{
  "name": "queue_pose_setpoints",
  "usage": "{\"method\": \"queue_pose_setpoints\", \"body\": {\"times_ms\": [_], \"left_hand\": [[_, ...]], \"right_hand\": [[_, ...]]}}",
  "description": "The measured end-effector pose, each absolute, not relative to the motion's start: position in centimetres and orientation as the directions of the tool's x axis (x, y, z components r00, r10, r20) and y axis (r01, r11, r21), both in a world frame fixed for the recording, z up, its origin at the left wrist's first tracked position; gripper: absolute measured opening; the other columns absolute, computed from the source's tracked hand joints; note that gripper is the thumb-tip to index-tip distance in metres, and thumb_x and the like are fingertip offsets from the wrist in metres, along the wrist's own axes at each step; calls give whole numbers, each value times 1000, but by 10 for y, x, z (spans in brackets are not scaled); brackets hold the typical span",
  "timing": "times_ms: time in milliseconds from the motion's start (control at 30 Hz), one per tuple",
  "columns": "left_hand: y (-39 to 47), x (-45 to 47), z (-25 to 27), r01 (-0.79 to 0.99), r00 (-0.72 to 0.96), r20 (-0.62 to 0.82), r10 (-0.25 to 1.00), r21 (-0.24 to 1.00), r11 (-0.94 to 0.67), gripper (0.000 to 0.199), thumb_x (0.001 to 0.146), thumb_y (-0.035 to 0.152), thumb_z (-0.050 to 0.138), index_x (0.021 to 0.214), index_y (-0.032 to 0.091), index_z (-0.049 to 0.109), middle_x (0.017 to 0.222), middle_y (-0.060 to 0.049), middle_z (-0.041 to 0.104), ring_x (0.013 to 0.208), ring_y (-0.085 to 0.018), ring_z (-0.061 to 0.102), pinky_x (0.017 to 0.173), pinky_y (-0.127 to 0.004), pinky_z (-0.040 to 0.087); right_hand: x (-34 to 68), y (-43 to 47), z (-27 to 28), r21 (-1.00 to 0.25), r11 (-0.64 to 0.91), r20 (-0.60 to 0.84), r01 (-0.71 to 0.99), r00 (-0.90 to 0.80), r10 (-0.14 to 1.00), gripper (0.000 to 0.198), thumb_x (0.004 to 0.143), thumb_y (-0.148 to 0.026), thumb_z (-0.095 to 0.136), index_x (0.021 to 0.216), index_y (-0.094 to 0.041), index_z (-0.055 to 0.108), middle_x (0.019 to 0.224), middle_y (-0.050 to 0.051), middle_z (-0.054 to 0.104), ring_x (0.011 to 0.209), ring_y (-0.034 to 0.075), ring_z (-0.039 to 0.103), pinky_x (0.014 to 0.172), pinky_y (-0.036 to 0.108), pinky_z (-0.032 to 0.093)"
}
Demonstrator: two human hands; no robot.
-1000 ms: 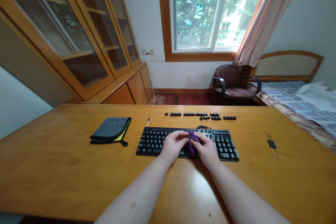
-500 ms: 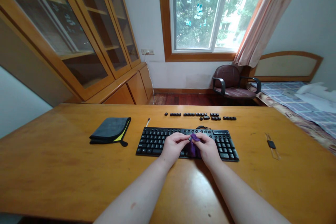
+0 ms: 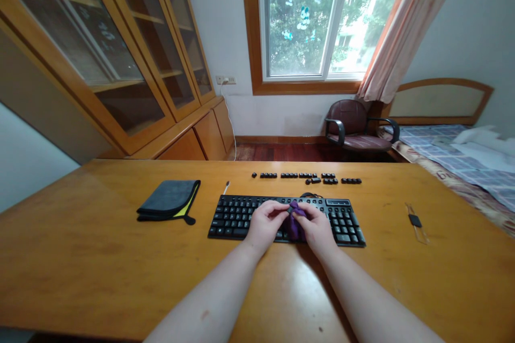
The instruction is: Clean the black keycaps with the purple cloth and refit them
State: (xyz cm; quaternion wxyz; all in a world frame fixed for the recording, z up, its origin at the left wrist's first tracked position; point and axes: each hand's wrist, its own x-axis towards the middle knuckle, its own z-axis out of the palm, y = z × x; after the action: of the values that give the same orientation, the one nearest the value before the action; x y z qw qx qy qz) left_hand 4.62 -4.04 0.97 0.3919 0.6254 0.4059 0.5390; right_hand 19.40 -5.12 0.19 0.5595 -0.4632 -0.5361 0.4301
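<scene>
Above the middle of a black keyboard (image 3: 235, 217), my two hands are close together. My left hand (image 3: 265, 222) pinches a small dark piece, seemingly a keycap (image 3: 289, 209), mostly hidden by fingers and cloth. My right hand (image 3: 317, 228) is closed on a purple cloth (image 3: 295, 228), bunched against that small piece, with its lower end hanging over the keys. The keyboard's back row shows small bare key posts. Behind the keyboard, loose black keycaps (image 3: 289, 175) lie in short rows.
A folded grey cloth (image 3: 169, 198) with black edging lies left on the wooden desk (image 3: 100, 257). A small brush (image 3: 226, 187) rests behind the keyboard's left corner. At right lies a wire keycap puller (image 3: 415, 221). Beyond the desk stand a chair (image 3: 349, 118) and a bed.
My fingers have shifted slightly at the small piece, and the purple cloth now covers more of it. Both hands stay over the same part of the keyboard.
</scene>
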Motion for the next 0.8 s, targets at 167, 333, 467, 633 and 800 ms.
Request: {"method": "queue_pose_setpoints", "body": {"times_ms": [167,333,467,633,800], "left_hand": [[-40,46,8,41,99,325,940,943,-331,12,72,21,63,81,17,70,81,-5,64,79,-17,60,76,-31,50],[-40,47,8,16,103,251,963,967,-253,12,69,20,65,79,17,70,81,-5,65,78,-17,61,76,-31,50],[-40,48,10,16,101,230,968,972,-233,12,69,18,64,79,17,70,80,-5,66,77,-17,61,75,-30,50],[-41,48,9,40,98,239,966,969,-243,12,69,17,64,79,16,70,80,-5,66,76,-17,61,74,-30,50],[-40,48,7,65,112,255,960,963,-263,12,70,17,63,80,16,69,81,-5,65,78,-17,60,76,-31,50]], "right_hand": [[195,-52,6,-969,243,244,32,27,969,17,70,-29,64,84,-22,69,87,4,67,84,21,59,81,34,45],[195,-52,6,-968,244,247,54,47,968,13,69,-30,65,77,-21,70,79,4,66,78,20,58,77,33,45],[195,-52,5,-969,240,244,64,72,967,11,69,-29,65,74,-20,69,79,4,66,77,20,58,75,32,45],[196,-52,5,-969,224,234,105,91,968,12,71,-29,62,74,-20,68,78,4,65,75,19,57,73,31,44],[196,-51,3,-973,197,211,121,110,971,15,72,-32,60,75,-19,66,74,3,64,72,19,56,69,31,45]]}}
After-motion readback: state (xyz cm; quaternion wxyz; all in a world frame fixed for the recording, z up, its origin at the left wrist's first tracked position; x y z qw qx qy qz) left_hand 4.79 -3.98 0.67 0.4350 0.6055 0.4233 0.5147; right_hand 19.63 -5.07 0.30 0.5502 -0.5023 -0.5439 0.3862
